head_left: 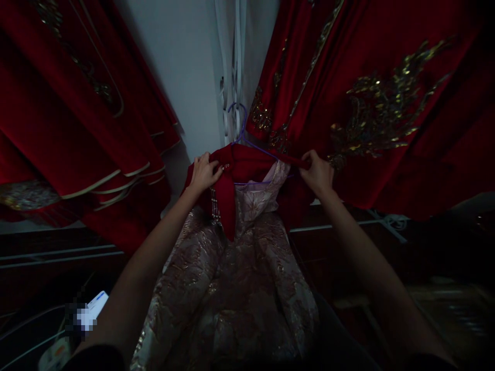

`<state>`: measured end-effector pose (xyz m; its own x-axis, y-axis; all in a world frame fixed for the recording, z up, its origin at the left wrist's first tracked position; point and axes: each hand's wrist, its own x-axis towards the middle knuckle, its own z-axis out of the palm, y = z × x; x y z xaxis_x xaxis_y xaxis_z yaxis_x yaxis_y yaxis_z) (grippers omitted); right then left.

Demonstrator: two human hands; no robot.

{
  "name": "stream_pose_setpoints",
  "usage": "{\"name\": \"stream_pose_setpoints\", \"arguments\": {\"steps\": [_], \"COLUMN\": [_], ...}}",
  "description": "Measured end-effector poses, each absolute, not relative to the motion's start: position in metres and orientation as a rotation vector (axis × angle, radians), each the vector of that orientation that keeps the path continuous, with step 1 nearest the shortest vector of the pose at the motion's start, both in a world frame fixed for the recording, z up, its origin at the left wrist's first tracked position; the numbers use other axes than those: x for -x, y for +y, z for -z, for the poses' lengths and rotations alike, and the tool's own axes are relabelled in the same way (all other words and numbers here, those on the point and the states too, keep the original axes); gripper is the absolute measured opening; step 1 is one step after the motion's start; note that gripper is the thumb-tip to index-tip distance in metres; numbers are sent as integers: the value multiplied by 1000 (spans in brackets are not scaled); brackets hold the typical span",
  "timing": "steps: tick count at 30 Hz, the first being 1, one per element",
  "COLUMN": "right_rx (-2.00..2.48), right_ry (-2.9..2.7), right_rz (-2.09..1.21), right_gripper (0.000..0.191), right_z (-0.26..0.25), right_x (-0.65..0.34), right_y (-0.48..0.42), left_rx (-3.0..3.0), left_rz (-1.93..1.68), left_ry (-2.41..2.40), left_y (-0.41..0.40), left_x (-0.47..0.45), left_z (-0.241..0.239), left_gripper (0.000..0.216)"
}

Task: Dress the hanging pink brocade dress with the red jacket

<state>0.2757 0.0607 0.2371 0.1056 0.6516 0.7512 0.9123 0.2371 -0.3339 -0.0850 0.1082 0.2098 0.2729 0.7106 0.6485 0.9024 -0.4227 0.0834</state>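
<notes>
A purple hanger (244, 123) hangs in front of me from pale straps, bearing a red jacket (228, 198) with beaded trim and a shiny pale brocade dress (247, 278). My left hand (206, 172) pinches the jacket's red cloth at its left shoulder, beside the beading. Out to the right, my right hand (317, 172) grips the other side of the jacket and holds it stretched away from the hanger. The dress's right shoulder strap shows between them, over the hanger arm. The dress's lower part falls toward me and fades into shadow.
Red garments (96, 103) with pale piping hang at the left. More red cloth (386, 175) with gold sequin embroidery hangs at the right. White straps (236, 51) run down the pale wall (170, 46). A bright, partly pixelated object (93, 310) lies at lower left. The light is dim.
</notes>
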Motion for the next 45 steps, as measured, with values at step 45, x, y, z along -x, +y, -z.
{"name": "stream_pose_setpoints", "arguments": {"steps": [45], "right_rx": [779], "right_ry": [-1417], "right_rz": [-862], "right_gripper": [30], "right_z": [-149], "right_x": [-111], "right_y": [9], "left_rx": [2102], "left_rz": [2615], "left_ry": [-1487], "left_y": [11], "left_x": [11], "left_z": [-134], "left_gripper": [27]}}
